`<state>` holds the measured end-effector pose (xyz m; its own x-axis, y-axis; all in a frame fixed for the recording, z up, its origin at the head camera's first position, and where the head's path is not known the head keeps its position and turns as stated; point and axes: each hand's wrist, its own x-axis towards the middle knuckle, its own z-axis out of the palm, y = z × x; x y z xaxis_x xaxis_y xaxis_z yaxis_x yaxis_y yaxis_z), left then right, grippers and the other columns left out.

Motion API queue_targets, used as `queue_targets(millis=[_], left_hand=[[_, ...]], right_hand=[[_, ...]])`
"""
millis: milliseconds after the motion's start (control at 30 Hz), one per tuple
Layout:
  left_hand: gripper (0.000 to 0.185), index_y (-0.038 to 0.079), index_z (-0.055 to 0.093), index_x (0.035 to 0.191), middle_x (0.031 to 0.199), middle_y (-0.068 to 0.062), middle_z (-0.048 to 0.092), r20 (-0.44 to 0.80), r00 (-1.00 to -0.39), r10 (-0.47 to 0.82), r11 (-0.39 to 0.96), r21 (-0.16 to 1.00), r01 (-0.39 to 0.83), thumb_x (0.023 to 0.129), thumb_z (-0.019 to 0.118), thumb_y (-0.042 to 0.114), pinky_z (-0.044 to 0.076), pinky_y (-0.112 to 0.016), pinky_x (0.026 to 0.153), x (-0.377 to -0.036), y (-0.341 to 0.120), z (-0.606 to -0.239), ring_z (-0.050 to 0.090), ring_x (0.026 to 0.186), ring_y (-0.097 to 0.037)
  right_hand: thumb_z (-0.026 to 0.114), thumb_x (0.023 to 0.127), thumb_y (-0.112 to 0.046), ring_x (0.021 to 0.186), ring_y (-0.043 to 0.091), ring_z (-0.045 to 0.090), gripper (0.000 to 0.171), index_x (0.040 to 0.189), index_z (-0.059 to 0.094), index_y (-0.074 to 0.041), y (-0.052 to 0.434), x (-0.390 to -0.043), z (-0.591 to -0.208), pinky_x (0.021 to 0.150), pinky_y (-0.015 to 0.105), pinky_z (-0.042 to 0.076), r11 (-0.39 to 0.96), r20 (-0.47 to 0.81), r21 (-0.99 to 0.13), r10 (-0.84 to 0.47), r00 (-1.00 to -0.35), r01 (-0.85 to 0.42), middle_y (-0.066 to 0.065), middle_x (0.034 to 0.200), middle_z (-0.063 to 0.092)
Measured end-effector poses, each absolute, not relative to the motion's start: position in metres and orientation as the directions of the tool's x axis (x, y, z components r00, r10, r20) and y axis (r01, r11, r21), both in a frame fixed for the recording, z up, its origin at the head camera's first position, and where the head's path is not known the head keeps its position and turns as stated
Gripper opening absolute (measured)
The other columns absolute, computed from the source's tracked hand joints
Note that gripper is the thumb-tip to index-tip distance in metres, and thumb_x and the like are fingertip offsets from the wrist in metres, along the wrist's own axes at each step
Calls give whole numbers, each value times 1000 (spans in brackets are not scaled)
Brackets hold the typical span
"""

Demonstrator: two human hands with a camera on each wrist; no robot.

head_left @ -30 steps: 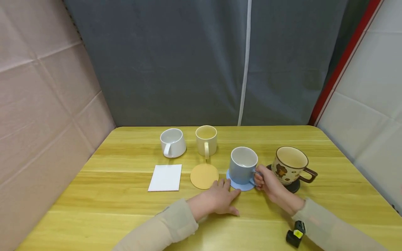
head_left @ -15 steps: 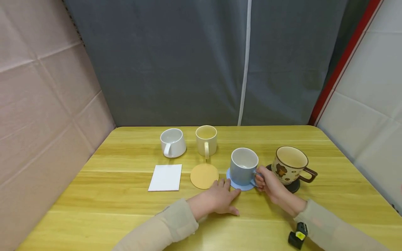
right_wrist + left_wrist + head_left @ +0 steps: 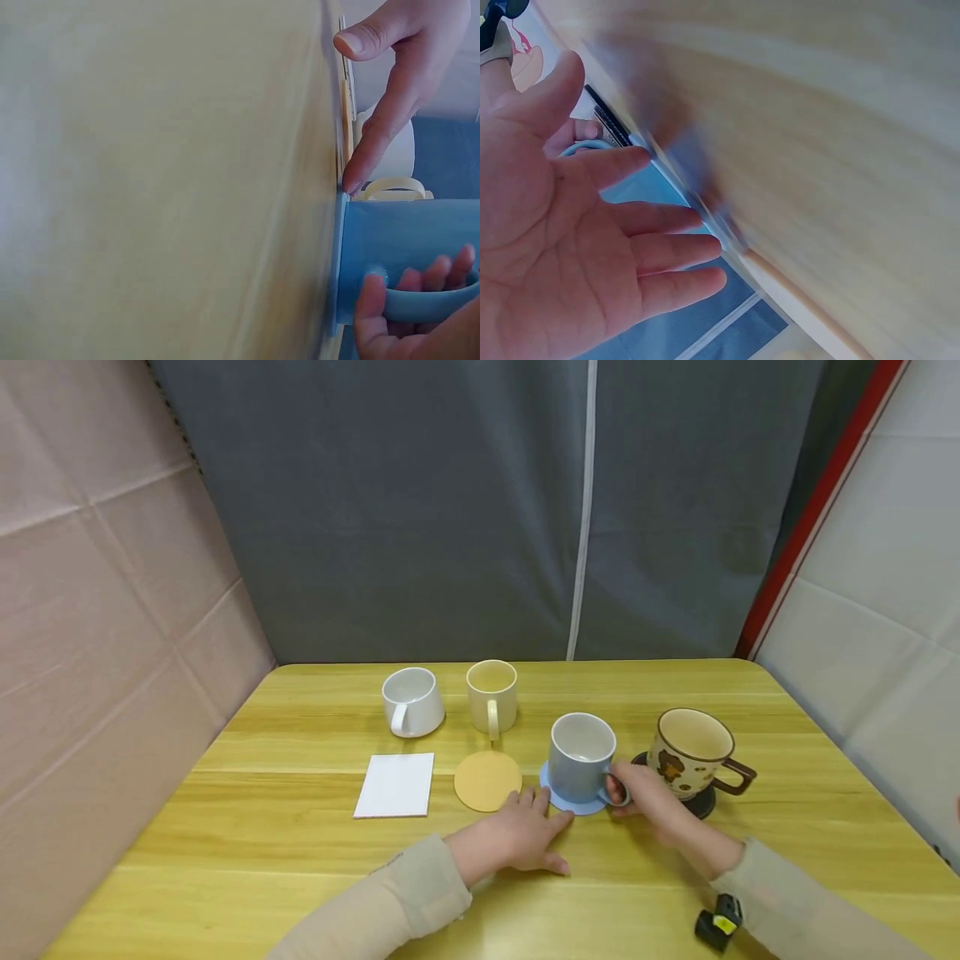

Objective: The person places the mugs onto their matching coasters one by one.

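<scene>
One blue mug [image 3: 581,756] stands on its blue coaster [image 3: 558,798]; our right hand [image 3: 636,795] curls fingers around its handle. Our left hand [image 3: 517,835] lies flat, fingers spread, fingertip touching the coaster's edge, beside the yellow coaster [image 3: 487,781].

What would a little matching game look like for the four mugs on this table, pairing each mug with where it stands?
Mugs:
1. blue mug
2. bear mug
3. white mug
4. cream mug

Places:
A. on a dark coaster
B. bare table, behind the white square coaster
C. on a blue coaster, handle in the right hand
D. bare table, behind the yellow round coaster

Pairs: 1-C, 2-A, 3-B, 4-D
</scene>
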<state>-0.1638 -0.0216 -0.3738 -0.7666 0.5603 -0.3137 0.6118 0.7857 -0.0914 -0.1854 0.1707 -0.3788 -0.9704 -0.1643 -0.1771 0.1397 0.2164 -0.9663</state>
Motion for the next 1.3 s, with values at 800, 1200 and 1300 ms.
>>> queue_targets(millis=[800, 1200, 1300], left_hand=[[44, 5, 52, 127, 135, -16, 46, 34, -861, 507, 794, 371, 482, 92, 54, 31, 35, -45, 101, -208, -85, -357, 43, 124, -33], [36, 3, 57, 120, 119, -16, 59, 123, -980, 156, 626, 756, 194, 88, 52, 16, 49, -39, 82, -241, -100, -351, 59, 100, -30], [37, 3, 55, 122, 121, -17, 57, 88, -988, 124, 591, 793, 145, 88, 53, 17, 49, -39, 83, -245, -99, -351, 57, 102, -31]], right_hand=[[57, 81, 3, 120, 20, 40, 28, 109, 58, 3, 165, -147, -364, 99, 29, 33, 519, 730, -442, -266, -630, -731, 19, 124, 49], [54, 87, -15, 117, 29, 43, 36, 121, 52, -2, 125, -158, -379, 100, 34, 38, 439, 640, -151, -639, -427, -885, 16, 127, 46], [61, 83, -17, 124, 27, 39, 48, 128, 47, -7, 117, -157, -384, 97, 44, 40, 505, 470, -209, -699, -539, -837, 13, 136, 40]])
